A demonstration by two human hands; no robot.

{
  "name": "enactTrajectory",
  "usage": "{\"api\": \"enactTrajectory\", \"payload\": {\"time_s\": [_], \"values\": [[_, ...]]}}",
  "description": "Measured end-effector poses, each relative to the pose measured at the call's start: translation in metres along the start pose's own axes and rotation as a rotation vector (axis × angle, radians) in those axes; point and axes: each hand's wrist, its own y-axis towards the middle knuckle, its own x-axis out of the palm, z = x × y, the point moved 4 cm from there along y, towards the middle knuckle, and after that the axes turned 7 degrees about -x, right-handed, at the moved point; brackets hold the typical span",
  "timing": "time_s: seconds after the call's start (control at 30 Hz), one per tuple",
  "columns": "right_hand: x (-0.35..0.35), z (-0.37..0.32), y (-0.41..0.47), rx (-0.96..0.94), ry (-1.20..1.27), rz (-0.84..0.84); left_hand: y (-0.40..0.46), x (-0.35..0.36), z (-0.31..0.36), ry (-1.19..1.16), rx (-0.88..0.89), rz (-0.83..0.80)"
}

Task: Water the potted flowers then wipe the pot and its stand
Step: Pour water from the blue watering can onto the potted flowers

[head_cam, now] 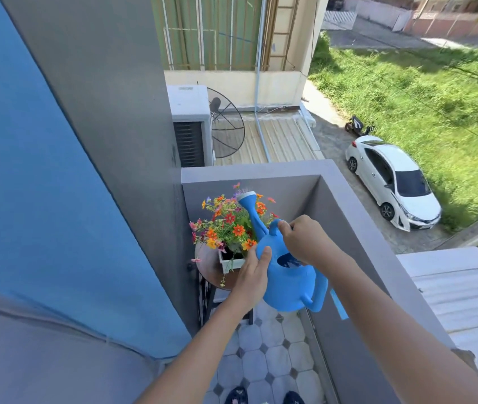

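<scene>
At frame centre, the right hand [302, 240] is gripping the blue watering can [287, 275] by its top handle. The left hand [254, 275] is bracing its side, spout tilting over the flowers [229, 225].

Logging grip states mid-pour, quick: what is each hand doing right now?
Left hand: closed against the side of the blue watering can, steadying it.
Right hand: closed on the can's top handle.

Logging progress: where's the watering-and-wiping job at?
Nothing looks finished. In hand: both hands, left and right, hold the blue watering can, spout over the flowers. Left: wiping the white pot and round stand; no cloth visible.
</scene>
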Motion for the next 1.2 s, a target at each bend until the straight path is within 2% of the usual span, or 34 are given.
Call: {"api": "enactTrajectory", "payload": {"time_s": [0.83,1.2], "values": [[-0.021,0.022,-0.007,0.102,-0.104,-0.054,-0.002,0.032,0.005,-0.026,-0.055,-0.125],[-0.010,0.003,0.000,0.053,-0.105,-0.100,-0.013,0.014,0.005,-0.039,-0.066,-0.063]]}}
